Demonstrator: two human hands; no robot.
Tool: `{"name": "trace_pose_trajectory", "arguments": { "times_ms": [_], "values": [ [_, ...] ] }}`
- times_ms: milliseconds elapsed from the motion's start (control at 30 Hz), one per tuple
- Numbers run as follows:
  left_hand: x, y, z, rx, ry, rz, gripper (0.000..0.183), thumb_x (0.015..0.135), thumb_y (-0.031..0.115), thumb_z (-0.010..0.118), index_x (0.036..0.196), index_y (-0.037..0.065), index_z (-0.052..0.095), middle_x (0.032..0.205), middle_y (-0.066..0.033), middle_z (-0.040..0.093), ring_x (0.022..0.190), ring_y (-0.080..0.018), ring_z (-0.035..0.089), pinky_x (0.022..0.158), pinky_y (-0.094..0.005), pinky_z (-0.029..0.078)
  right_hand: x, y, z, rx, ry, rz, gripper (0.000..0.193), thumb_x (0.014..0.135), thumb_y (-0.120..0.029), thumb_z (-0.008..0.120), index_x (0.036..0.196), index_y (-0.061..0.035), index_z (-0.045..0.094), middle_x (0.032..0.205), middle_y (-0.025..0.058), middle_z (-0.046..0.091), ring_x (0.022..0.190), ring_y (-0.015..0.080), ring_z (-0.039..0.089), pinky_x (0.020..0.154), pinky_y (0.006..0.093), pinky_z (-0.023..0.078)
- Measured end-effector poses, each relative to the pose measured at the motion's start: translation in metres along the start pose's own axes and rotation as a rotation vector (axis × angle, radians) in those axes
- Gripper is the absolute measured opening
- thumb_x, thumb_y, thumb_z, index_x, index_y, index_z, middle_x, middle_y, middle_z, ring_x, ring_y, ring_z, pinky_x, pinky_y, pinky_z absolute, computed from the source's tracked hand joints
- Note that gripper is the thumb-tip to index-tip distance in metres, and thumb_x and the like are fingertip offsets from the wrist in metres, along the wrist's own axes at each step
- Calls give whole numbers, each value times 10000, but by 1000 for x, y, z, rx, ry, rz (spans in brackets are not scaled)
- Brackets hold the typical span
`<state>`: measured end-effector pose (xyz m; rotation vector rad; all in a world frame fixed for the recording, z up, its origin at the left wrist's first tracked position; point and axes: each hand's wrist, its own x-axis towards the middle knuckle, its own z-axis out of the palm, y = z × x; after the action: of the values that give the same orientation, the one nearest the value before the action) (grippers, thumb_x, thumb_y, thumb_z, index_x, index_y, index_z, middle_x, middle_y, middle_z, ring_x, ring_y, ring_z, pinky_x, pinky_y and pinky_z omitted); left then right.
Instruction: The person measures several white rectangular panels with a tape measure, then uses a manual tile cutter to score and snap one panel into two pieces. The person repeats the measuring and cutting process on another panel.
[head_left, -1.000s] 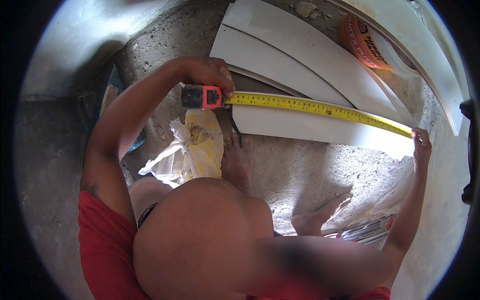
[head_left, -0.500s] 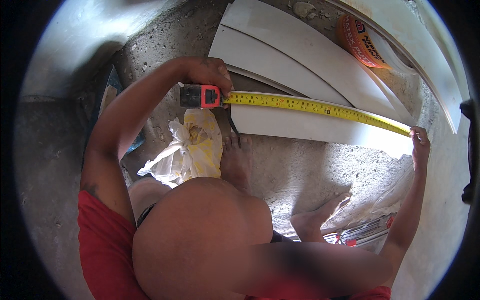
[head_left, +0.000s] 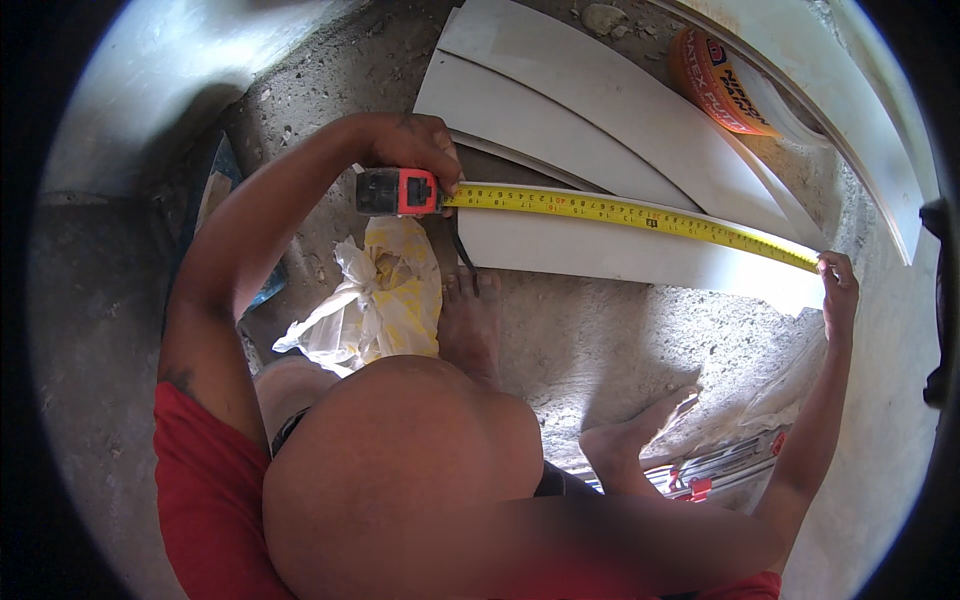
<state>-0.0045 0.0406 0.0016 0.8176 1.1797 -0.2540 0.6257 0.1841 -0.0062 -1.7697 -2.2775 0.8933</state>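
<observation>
A yellow tape measure blade (head_left: 600,208) runs lengthwise over a white board (head_left: 580,245) on the floor. My left hand (head_left: 425,148) is closed at the blade's mouth, beside the red and black tape measure case (head_left: 398,192); its fingertips are partly hidden. At the board's far right end, my right hand (head_left: 840,285) pinches the blade's tip against the edge. A thin black strip (head_left: 462,243) hangs from below the case towards my foot.
More white boards (head_left: 570,90) lie fanned out beyond. An orange tub (head_left: 720,85) stands at the back right beneath a leaning panel (head_left: 860,110). A knotted plastic bag (head_left: 385,295) sits by my foot. Metal tools with red parts (head_left: 710,480) lie lower right.
Hands, tape measure and boards keep their places relative to each other. The whole picture has shifted very slightly to the left.
</observation>
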Motion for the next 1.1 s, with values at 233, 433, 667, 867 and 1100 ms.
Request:
{"name": "trace_pose_trajectory", "arguments": {
  "times_ms": [233,433,667,867,1100],
  "values": [
    [5,-5,-3,271,129,40,309,729,286,668,836,-1,701,718,-86,662,679,-158,602,648,-338,493,1,8,2,25,13,-44,97,916,-139,577,934,-56,623,928,38,605,891,162,575,807,298,448],
    [15,-20,-13,491,-1,436,312,782,314,628,838,12,685,798,-127,675,732,-220,628,720,-374,495,1,15,8,8,37,31,93,879,-80,620,962,-42,639,962,56,618,895,178,615,805,300,493],
    [10,-20,-3,291,197,60,290,693,284,718,818,23,729,903,-130,694,773,-200,642,728,-318,496,3,-14,10,40,139,42,116,831,-127,662,898,-34,678,911,85,584,860,214,595,790,323,468],
    [12,-19,-2,140,249,-12,360,626,237,762,871,-22,719,869,-100,684,817,-190,624,770,-334,493,10,-24,9,-2,135,34,122,835,-152,665,917,-65,692,927,87,574,902,229,587,805,343,458],
    [6,-11,-1,182,311,-29,357,621,244,777,849,-20,702,876,-95,680,892,-196,596,903,-316,414,19,-22,8,-64,200,-62,125,817,-173,678,890,-75,705,931,90,568,939,246,564,866,373,435]
  ]
}}
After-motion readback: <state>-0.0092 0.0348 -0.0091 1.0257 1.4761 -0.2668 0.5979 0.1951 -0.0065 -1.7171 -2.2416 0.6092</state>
